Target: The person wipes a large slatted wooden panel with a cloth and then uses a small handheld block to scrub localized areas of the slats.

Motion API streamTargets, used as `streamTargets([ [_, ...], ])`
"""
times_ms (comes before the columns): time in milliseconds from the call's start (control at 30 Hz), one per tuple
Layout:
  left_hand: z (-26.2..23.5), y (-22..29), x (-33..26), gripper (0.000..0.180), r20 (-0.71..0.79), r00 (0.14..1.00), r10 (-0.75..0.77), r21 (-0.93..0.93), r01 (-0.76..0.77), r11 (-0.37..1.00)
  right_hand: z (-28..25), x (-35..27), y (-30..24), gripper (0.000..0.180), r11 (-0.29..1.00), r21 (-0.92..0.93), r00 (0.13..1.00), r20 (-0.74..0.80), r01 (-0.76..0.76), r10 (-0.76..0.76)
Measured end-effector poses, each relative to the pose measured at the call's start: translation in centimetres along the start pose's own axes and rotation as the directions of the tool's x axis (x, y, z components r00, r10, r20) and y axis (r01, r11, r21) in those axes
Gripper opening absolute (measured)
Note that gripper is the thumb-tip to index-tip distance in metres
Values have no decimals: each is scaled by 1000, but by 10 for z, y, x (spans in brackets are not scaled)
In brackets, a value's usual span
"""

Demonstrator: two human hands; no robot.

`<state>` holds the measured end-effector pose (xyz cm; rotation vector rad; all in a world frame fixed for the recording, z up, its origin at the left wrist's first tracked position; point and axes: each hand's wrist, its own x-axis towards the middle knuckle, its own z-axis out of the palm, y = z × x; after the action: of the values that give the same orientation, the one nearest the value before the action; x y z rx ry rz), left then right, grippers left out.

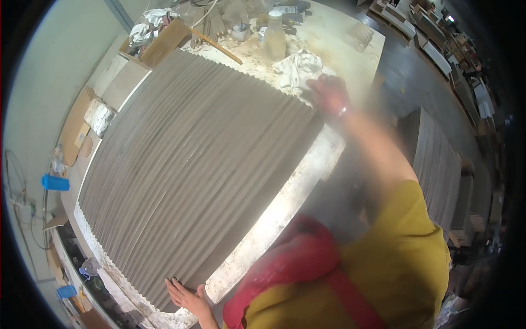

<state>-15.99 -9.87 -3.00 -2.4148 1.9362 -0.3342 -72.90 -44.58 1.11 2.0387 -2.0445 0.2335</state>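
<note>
A broad stack of grey-brown boards or strips (203, 164), fanned in stepped rows, covers most of the worktable. My left hand (186, 299) rests at its near end, fingers stretched out and lying flat against the lowest strip. At the far right corner of the stack is my right hand (330, 96), reddish as if gloved and smeared by motion. Its fingers look bent, close beside a crumpled white cloth (298, 68); whether they touch or hold it, I cannot tell.
Behind the stack stand a cloudy bottle (275, 37), a thin wooden stick (216, 46) and an open wooden box (159, 44). A blue cup (55, 182) is at the left. The table's whitish edge (263, 225) runs along my body. More stacked boards (435, 159) stand at the right.
</note>
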Motion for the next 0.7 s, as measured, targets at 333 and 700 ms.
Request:
streamTargets([
  [333,-5,2,-3,92,42,999,-17,-44,19,999,-11,-31,-36,35,937,52,920,-217,344,-326],
  [700,0,-2,-2,94,28,999,-17,-41,18,999,10,-5,-60,27,904,265,919,-305,335,-251],
])
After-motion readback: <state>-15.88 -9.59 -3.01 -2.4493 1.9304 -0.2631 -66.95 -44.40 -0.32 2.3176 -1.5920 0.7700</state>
